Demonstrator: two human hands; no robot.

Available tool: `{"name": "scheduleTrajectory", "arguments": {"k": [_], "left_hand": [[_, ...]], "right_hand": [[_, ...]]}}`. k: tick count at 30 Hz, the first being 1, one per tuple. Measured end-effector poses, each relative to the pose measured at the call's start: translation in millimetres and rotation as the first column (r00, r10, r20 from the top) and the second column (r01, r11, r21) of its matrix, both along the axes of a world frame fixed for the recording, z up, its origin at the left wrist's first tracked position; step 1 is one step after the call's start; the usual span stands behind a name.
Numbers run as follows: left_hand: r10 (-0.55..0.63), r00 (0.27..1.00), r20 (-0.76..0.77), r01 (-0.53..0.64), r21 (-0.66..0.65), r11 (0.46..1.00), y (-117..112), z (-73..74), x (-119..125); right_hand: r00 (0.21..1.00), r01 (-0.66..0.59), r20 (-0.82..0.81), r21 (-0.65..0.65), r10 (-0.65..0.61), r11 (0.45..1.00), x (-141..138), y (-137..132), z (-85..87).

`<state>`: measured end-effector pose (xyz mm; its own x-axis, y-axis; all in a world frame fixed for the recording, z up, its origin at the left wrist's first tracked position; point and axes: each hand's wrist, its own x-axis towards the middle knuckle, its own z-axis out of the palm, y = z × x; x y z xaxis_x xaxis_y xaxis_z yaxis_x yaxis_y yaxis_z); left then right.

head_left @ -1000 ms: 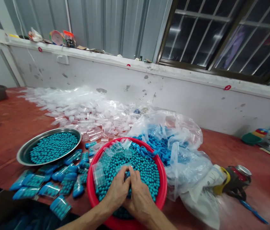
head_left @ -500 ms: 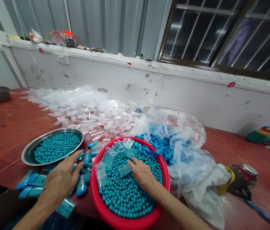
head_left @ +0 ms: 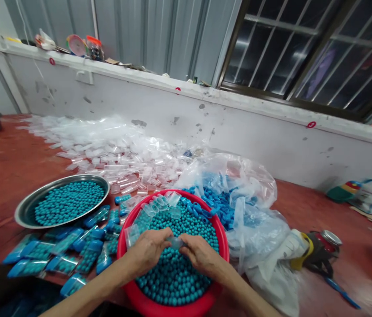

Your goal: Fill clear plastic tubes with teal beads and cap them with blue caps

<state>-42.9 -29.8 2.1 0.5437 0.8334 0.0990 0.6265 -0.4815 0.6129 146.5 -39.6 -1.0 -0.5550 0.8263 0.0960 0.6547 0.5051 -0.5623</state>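
Above the red basin of teal beads, my left hand and my right hand meet, pinching a small clear plastic case between them from either side. Fingers cover much of this case, so its contents are not clear. Several more clear cases lie on the beads along the basin's far left side. Blue caps rest inside the far right rim. Left of the basin, bead-filled cases with blue caps lie in a loose pile.
A metal bowl of teal beads stands at the left. Behind it spreads a heap of clear cases. A plastic bag with blue caps lies right of the basin, beside a jar with a metal lid.
My left hand has moved right, from the pile of filled cases to over the basin. It now meets my right hand at the clear case, which has been lifted off the beads.
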Motion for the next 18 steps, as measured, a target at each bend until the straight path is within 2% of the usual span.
{"name": "scheduleTrajectory", "arguments": {"k": [2, 6, 8, 11, 13, 15, 17, 18], "left_hand": [[0.053, 0.997, 0.062, -0.054, 0.004, 0.999, 1.0, 2.6, -6.5], [0.286, 0.943, 0.168, -0.296, 0.038, 0.954, 10.4, 11.8, -19.7], [0.321, 0.943, 0.092, -0.326, 0.046, 0.944, 15.5, 16.6, -19.4], [0.42, 0.907, 0.03, -0.421, 0.094, 0.902, 15.6, 21.3, -3.1], [0.391, 0.916, 0.096, -0.394, 0.022, 0.919, 9.6, 21.5, 14.2], [0.298, 0.931, 0.209, -0.274, -0.138, 0.952, 1.7, 18.1, 29.0], [0.281, 0.908, 0.311, -0.199, -0.27, 0.942, -4.1, 11.2, 36.5], [0.303, 0.892, 0.336, -0.202, -0.305, 0.931, -5.5, 7.0, 37.1]], "right_hand": [[0.997, 0.019, -0.067, -0.073, -0.023, 0.997, 8.7, -1.1, -1.3], [0.959, 0.1, -0.224, -0.312, -0.175, 0.945, 34.3, 5.2, -14.3], [0.934, 0.145, -0.277, -0.286, -0.226, 0.947, 40.5, 12.1, -20.5], [0.881, 0.227, -0.353, -0.271, -0.316, 0.935, 30.7, 15.1, -20.0], [0.855, 0.206, -0.38, -0.376, -0.353, 0.904, 15.5, 9.0, -15.1], [0.847, 0.127, -0.41, -0.461, -0.337, 0.878, 0.2, 0.3, -11.2], [0.847, 0.076, -0.436, -0.467, -0.304, 0.881, -8.8, -6.5, -9.9], [0.868, 0.074, -0.414, -0.438, -0.274, 0.896, -9.6, -8.2, -9.8]]}}
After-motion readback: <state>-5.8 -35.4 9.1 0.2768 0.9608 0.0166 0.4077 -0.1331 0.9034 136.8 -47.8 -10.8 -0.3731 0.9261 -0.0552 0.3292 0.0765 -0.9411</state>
